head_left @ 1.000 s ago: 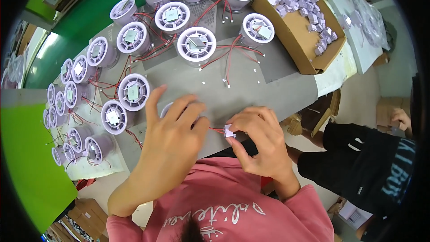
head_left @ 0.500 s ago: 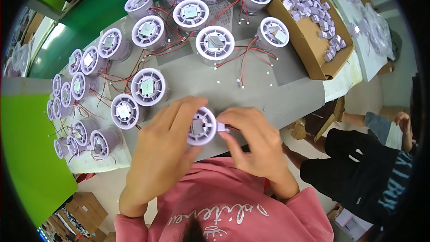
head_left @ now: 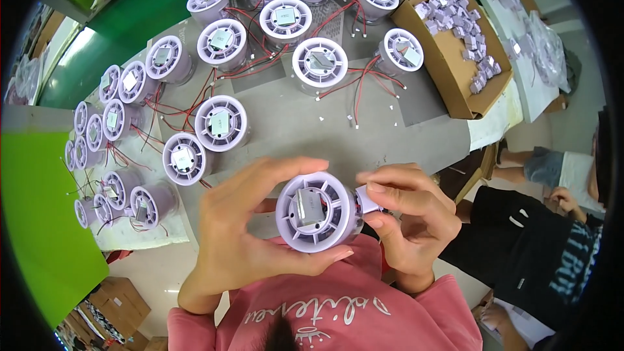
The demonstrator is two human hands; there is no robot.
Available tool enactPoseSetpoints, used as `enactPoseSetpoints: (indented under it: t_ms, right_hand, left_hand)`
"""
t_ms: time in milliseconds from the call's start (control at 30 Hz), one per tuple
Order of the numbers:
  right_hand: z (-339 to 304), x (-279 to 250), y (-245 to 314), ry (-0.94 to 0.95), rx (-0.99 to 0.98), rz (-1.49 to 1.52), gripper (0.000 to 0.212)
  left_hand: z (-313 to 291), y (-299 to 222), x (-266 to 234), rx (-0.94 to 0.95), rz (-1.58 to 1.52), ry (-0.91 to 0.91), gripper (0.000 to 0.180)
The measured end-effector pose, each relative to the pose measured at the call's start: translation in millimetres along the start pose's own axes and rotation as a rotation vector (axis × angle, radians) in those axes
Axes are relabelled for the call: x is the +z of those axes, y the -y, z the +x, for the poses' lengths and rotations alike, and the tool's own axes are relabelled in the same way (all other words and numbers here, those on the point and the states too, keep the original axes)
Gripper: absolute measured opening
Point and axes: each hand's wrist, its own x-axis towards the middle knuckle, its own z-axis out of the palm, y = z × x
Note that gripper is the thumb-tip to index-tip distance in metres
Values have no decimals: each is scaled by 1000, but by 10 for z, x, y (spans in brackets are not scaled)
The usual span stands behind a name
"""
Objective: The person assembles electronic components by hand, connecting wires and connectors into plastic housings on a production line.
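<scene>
My left hand (head_left: 250, 227) holds a round pale-lilac plastic housing (head_left: 318, 212) with a metal square in its middle, lifted close to my chest. Thumb and fingers wrap its rim from the left and below. My right hand (head_left: 409, 218) pinches a small white connector block (head_left: 368, 199) against the housing's right side. A thin red wire shows just under that block.
Many similar round housings (head_left: 221, 123) with red wires stand in rows on the grey table (head_left: 292, 127). A cardboard box (head_left: 455, 45) of small white parts sits at the right. Another person (head_left: 552, 234) in dark clothes sits at the right.
The housing has been lifted off the table and turned face-up toward me. Both hands rose with it, and the right fingers now press the white block at its side.
</scene>
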Motion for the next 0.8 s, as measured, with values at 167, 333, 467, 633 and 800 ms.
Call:
enactPoseSetpoints:
  t_ms: [167,333,467,633,800]
  right_hand:
    - [24,26,30,-12,-79,-126,29]
    - [-32,92,77,-86,-5,-82,32]
    - [-29,101,128,-89,33,-118,33]
    - [-20,86,100,-71,-16,-135,32]
    - [-20,105,19,-93,-11,-104,31]
  left_hand:
    - [6,60,60,-12,-78,-42,67]
    - [23,76,84,83,-70,-96,63]
    - [40,118,73,204,-18,-120,61]
    - [69,141,86,232,-27,-122,60]
    - [91,197,158,220,-54,-141,61]
